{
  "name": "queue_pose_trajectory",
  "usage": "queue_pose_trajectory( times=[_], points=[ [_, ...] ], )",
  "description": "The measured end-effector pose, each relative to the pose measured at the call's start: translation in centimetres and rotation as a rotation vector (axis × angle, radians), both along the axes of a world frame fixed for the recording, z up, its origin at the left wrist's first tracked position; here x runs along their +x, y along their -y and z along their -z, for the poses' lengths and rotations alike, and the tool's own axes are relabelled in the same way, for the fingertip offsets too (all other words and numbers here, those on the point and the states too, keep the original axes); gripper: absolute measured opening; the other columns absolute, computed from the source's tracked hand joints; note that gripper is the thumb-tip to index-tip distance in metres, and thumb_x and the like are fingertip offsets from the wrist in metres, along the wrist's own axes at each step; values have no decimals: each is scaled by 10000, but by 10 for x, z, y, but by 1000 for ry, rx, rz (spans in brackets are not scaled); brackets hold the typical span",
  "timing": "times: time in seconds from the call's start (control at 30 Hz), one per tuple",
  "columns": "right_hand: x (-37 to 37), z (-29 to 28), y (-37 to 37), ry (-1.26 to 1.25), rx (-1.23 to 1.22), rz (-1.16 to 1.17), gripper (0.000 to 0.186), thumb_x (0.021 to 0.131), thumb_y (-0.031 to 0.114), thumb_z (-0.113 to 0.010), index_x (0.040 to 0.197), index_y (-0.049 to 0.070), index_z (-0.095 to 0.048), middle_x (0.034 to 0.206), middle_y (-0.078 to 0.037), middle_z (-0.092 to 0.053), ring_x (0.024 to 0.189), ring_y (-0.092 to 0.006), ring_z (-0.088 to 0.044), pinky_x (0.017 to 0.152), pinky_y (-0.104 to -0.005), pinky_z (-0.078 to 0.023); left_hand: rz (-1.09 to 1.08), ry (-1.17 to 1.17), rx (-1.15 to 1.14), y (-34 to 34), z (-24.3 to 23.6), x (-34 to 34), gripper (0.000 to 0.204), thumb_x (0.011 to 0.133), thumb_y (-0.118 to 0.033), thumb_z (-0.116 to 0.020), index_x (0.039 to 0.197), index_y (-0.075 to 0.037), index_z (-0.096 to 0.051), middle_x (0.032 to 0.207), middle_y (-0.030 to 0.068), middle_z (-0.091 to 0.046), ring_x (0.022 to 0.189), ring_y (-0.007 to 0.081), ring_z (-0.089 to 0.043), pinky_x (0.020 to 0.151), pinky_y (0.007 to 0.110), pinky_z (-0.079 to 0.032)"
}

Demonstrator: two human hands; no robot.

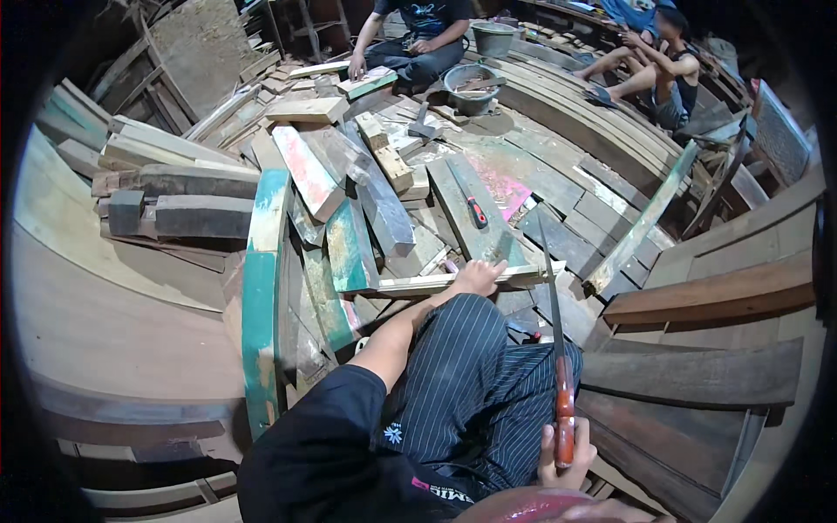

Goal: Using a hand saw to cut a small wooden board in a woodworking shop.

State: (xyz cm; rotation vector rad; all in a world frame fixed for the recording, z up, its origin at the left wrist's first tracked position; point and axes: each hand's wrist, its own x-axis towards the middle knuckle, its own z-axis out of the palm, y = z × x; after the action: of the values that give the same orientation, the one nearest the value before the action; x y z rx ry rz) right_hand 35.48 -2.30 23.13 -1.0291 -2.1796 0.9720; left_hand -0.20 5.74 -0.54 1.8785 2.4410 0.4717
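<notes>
My right hand (571, 455) is closed round the reddish-brown handle of a handsaw (564, 405). The saw's long narrow blade points away from me, past the right end of a pale wooden strip (417, 284). My left hand (477, 276) is closed on that strip in front of my bent knee. Beyond the strip lies a grey-green board (462, 193) with a red-and-black-handled tool (478, 213) on it. A small red-tipped item near my knee is partly hidden.
Stacked beams and painted timbers (264, 305) crowd the left. A thick brown plank (711, 289) lies on the right. Farther off are a hammer (424, 124), a bucket (471, 98), a seated person (418, 44) touching wood, and another person (667, 65) at far right.
</notes>
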Motion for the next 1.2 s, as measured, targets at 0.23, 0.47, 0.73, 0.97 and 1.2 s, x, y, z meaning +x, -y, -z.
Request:
queue_pose_trajectory(
  times=[0.23, 0.47, 0.73, 0.97, 1.2],
  points=[
    [-23, -3, -13, 39, 103, -67, 222, 931, 209, -622, 872, 34, -500, 568, -55, -494, 442, -140, -484, 441, -295, -364, -5, 37, -9, -3, -2, 0, 515, 752, -138, -638, 1250, -70, -527, 827, 198, -681, 803, 365, -680, 705, 469, -544],
    [-34, -26, -32, -204, -360, 25, 188, 948, 180, -607, 872, 54, -490, 598, 39, -442, 521, -18, -409, 453, -199, -306, -53, 10, 88, -1, 1, -3, 352, 781, -80, -562, 1133, -73, -546, 739, 187, -668, 721, 373, -683, 640, 484, -551],
    [-27, -17, -16, -185, -238, -8, 255, 928, 258, -642, 899, 66, -476, 593, 31, -458, 454, -42, -418, 410, -213, -330, 144, -60, 44, 5, 7, 4, 509, 770, -288, -702, 1210, -102, -526, 821, 143, -682, 753, 321, -695, 663, 432, -557],
    [-14, -55, -41, -217, -397, -64, 253, 937, 264, -636, 969, 52, -501, 608, 23, -472, 433, -37, -432, 392, -213, -307, 205, -61, 60, 6, 4, -2, 473, 747, -207, -692, 1155, -57, -506, 816, 163, -679, 787, 325, -702, 678, 429, -560],
    [0, -55, -36, -171, -310, -24, 329, 896, 311, -691, 961, 33, -529, 637, 9, -522, 473, -44, -465, 438, -197, -326, 240, 30, -38, 2, -1, 4, 431, 765, -168, -629, 1142, -12, -488, 773, 182, -663, 718, 342, -686, 631, 448, -550]
  ],
)
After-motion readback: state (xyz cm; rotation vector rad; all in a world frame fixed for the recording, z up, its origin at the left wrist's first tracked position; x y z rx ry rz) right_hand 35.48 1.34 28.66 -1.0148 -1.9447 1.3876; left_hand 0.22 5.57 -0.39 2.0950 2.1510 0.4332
